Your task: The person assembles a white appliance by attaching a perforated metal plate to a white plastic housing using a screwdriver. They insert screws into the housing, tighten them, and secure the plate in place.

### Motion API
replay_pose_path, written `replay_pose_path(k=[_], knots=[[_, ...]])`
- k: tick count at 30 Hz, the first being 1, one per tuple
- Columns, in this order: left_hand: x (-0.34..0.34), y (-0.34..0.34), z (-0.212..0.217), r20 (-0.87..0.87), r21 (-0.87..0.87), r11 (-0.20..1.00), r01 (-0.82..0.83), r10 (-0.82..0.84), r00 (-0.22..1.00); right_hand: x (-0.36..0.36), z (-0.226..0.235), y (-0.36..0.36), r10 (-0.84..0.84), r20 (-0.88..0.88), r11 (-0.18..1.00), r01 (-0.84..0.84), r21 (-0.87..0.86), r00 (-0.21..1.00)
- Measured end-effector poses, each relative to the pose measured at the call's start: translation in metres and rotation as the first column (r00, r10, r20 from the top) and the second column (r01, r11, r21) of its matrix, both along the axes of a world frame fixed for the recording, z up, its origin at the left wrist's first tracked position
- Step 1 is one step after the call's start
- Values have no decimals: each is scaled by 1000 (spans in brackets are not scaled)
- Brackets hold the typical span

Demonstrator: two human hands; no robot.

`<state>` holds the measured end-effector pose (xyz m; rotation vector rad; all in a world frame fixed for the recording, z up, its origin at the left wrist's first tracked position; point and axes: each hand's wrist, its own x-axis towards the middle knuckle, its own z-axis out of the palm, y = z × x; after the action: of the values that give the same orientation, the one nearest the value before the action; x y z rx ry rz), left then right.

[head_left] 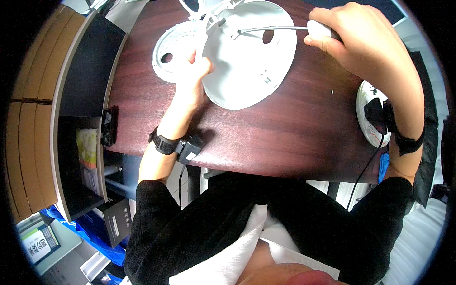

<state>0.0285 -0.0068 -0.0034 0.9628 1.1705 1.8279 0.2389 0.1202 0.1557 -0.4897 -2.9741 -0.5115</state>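
The large white disc (249,61) is taken as the landmark; it is tilted up off the dark wooden counter (285,142), with its near rim close to the counter surface. Nearest the person, below and left of the disc, a black band with a small device (178,145) is worn on the left wrist. At the disc's left rim the left hand (192,78) is placed, its fingers closed on the edge with the thumb lying over the rim. To the disc's right, near the counter's edge, a smaller round white part (368,116) is partly hidden by the right forearm and its black strap. Behind the disc's left side a perforated white ring plate (173,47) lies flat on the counter. At the disc's upper right the right hand (354,38) is clamped on a white tool handle (319,28), whose thin metal shaft (270,30) reaches leftward to a point on the disc's face.

The disc is judged to be thin moulded plastic: light, fairly stiff but liable to flex, smooth, and prone to cracking if pressed hard near its holes. It would best be held by the rim, as the left hand does.
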Motion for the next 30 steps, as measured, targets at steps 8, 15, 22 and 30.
replay_pose_path(k=[8,15,22,30], knots=[[-3,4,-4,11,14,999,29,-30,1000,23,-49,1,-139,-132,842,47,-538,981],[-4,-8,3,-94,-14,998,67,-68,993,13,-12,12,-58,36,909,68,-410,998],[4,-4,6,-117,-41,998,39,-43,992,11,-3,14,46,41,997,-48,63,998],[-2,-3,-2,-109,-41,998,-43,38,993,6,-20,8,-40,7,999,40,-8,999]])
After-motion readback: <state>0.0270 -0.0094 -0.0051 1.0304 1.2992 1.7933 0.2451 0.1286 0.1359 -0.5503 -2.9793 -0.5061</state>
